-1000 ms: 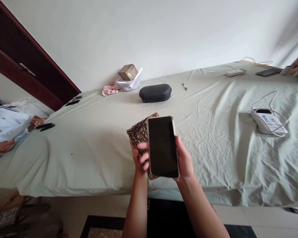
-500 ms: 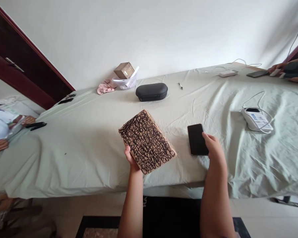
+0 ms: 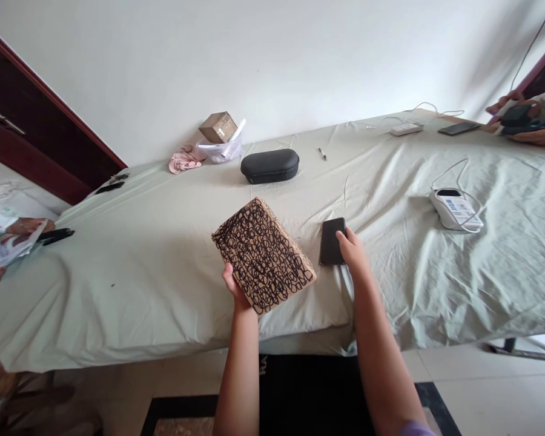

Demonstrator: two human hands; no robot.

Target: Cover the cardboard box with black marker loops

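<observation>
My left hand (image 3: pixel 237 287) grips the lower left edge of a flat piece of cardboard (image 3: pixel 266 257) covered in black looping scribbles. Its thumb lies along the edge and the other fingers are hidden underneath. The cardboard is tilted above the cloth-covered table. To its right, my right hand (image 3: pixel 353 249) is closed on a black smartphone (image 3: pixel 331 241), thumb over the right edge, dark screen facing up. A small gap separates phone and cardboard. Beyond them a black zip case (image 3: pixel 270 166) lies on the cloth.
A pale green cloth (image 3: pixel 163 254) covers the table. At the back are a small cardboard box (image 3: pixel 218 127) on a plastic container, a pink cloth (image 3: pixel 184 158) and a pen (image 3: pixel 322 154). A white device with a cable (image 3: pixel 456 209) lies right. Other people's hands (image 3: pixel 27 226) show at both sides.
My right hand has brought the phone leftward and slightly away from me, closer to the cardboard. The left hand keeps its hold on the cardboard. The whole view has shifted a little.
</observation>
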